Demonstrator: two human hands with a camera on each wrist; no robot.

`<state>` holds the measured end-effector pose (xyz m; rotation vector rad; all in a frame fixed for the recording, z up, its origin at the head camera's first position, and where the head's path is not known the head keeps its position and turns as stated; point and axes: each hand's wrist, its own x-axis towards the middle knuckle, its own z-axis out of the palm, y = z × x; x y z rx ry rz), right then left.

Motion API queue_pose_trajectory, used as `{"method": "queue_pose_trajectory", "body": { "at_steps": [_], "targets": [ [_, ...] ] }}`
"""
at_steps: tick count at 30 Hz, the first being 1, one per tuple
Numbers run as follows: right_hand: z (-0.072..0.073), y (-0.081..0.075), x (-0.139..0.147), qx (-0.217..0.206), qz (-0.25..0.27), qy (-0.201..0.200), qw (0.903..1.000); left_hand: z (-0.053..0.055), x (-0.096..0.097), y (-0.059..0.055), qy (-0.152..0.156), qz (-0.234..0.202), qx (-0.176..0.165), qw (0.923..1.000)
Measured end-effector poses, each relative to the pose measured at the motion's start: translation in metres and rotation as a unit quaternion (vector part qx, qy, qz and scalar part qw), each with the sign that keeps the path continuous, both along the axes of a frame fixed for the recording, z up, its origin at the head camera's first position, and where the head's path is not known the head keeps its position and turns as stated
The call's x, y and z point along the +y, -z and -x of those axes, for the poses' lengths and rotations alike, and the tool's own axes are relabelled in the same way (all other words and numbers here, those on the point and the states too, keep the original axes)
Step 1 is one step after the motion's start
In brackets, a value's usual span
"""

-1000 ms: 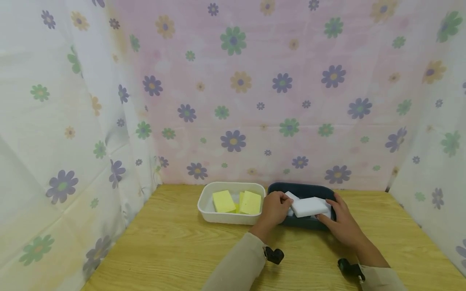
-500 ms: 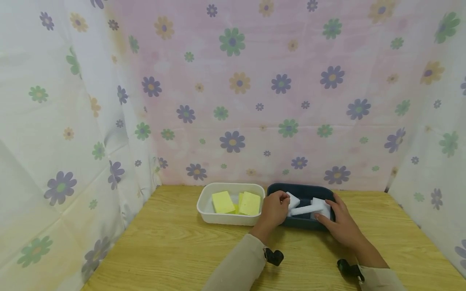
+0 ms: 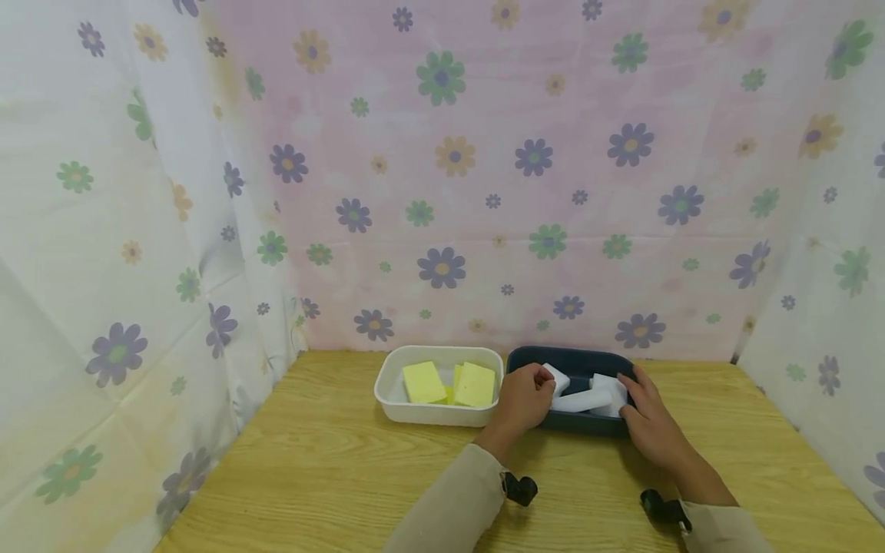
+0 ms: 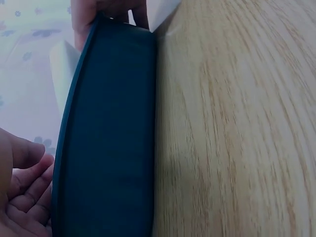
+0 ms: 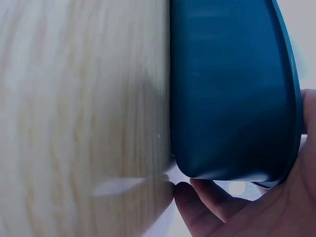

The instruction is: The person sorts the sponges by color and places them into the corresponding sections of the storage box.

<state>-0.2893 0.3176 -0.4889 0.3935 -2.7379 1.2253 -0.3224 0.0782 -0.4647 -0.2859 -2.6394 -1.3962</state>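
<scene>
A dark blue plastic box [image 3: 574, 359] holds several white sponge-like blocks; one white block [image 3: 582, 400] lies along its front wall, another white block [image 3: 607, 388] at its right end. My right hand [image 3: 653, 422] grips the box's right end, thumb over the rim and fingers on the outside, as the right wrist view shows. My left hand [image 3: 523, 395] hangs over the box's left end, fingers loosely curled beside a white block [image 3: 556, 380]. In the left wrist view, no object shows between that hand's thumb and fingers [image 4: 34, 195].
A white plastic box [image 3: 442, 355] stands close to the dark one's left, with yellow sponge-like blocks [image 3: 424, 382] inside. Both sit on a wood-grain table [image 3: 332, 461] near its back edge. Flowered cloth [image 3: 442, 192] encloses the back and sides.
The white block under my right thumb tipped onto its edge, then settled along the front of the dark box. My right thumb has shifted off it to the box's rim. The left hand barely moved.
</scene>
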Motion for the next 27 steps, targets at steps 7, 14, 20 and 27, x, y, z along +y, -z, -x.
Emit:
{"method": "queue_pose_trajectory", "body": {
  "at_steps": [7,14,20,27],
  "targets": [
    [0.002,0.004,0.002,-0.005,0.012,-0.002,0.9999,-0.003,-0.013,-0.004,0.050,0.030,0.015,0.9982],
    [0.003,0.005,0.000,-0.013,0.025,0.004,0.9996,-0.010,-0.072,-0.014,0.060,0.274,0.131,0.9508],
    [-0.001,0.005,0.006,-0.012,0.046,0.021,0.9986,-0.025,-0.172,-0.023,0.022,0.314,0.157,0.9361],
    [-0.007,-0.007,0.035,0.023,-0.102,0.048,0.9934,-0.043,-0.289,-0.019,-0.034,0.367,0.138,0.9193]
  ]
}}
